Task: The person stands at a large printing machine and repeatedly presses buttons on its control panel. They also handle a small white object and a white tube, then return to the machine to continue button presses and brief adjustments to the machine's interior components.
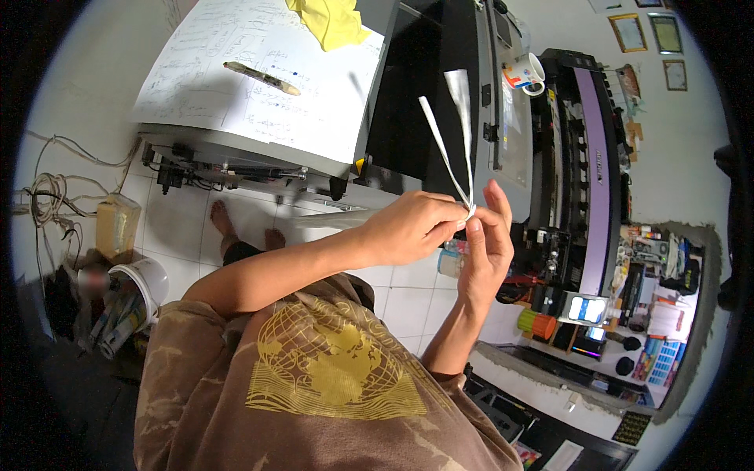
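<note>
A white ribbon-like strip (464, 125) is pinched between my two hands in front of my chest. It has a small knot or fold at my fingertips, and its two loose ends stick up, one wider than the other. My left hand (416, 226) is closed, with thumb and forefinger on the strip just beside the knot. My right hand (490, 245) grips the knot between thumb and forefinger while its other fingers extend upward. I cannot tell whether the strip is plastic or paper.
A sheet covered in handwriting (314, 118) lies on the machine to the left, with a pen (261, 78) and a yellow cloth (328, 22) on it. A mug (524, 72) stands beyond my hands. A wide printer with a purple panel (594, 173) is at right; a white bucket (149, 282) stands lower left.
</note>
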### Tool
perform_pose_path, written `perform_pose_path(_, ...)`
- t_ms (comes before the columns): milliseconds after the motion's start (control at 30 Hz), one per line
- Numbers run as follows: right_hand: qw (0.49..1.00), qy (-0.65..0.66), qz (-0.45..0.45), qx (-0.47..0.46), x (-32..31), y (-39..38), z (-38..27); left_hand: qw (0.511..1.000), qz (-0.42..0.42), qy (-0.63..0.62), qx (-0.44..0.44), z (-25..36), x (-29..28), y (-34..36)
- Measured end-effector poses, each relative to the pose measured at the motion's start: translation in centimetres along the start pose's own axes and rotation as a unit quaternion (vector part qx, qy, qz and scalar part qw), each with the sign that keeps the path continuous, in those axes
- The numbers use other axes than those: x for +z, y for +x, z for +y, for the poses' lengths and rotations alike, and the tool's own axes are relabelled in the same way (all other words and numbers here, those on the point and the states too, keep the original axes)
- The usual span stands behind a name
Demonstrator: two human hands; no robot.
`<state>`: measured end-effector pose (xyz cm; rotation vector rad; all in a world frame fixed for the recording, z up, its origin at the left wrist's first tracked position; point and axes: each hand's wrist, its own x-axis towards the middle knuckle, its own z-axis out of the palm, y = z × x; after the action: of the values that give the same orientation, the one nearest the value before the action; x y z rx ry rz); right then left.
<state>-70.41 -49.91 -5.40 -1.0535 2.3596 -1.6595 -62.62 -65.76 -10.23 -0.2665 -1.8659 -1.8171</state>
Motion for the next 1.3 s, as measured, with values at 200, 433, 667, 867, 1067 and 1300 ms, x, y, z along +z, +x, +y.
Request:
perform_pose_path(200, 0.993, 0.087, 0.057, 0.063, 2.8, -0.7, -0.6, 0.975, 0.075, -0.134, -0.161, 0.1, 1.7, -0.9)
perform_pose_path(433, 0.906, 0.413, 0.068, 0.073, 2.9, -0.9, -1.2, 0.917, 0.126, -0.237, -0.296, -1.6, 0.0, -1.5)
perform_pose_path(667, 0.953, 0.209, -0.105, 0.193, 3.0, -2.5, -0.4, 0.974, 0.186, -0.016, -0.132, -0.7, -1.6, -1.9)
perform_pose_path(867, 0.884, 0.446, -0.072, 0.118, 0.9, -2.6, -1.9, 0.973, 0.138, -0.089, -0.161, -0.3, -1.3, -3.2)
perform_pose_path(1067, 0.938, 0.326, -0.074, 0.091, 1.5, -1.9, -0.4, 0.971, 0.113, -0.103, -0.182, 1.3, -2.4, -3.9)
perform_pose_path(1300, 0.930, 0.100, -0.334, 0.115, 8.5, -4.5, 2.5, 0.959, 0.078, -0.221, -0.159, 6.2, -1.6, -3.9)
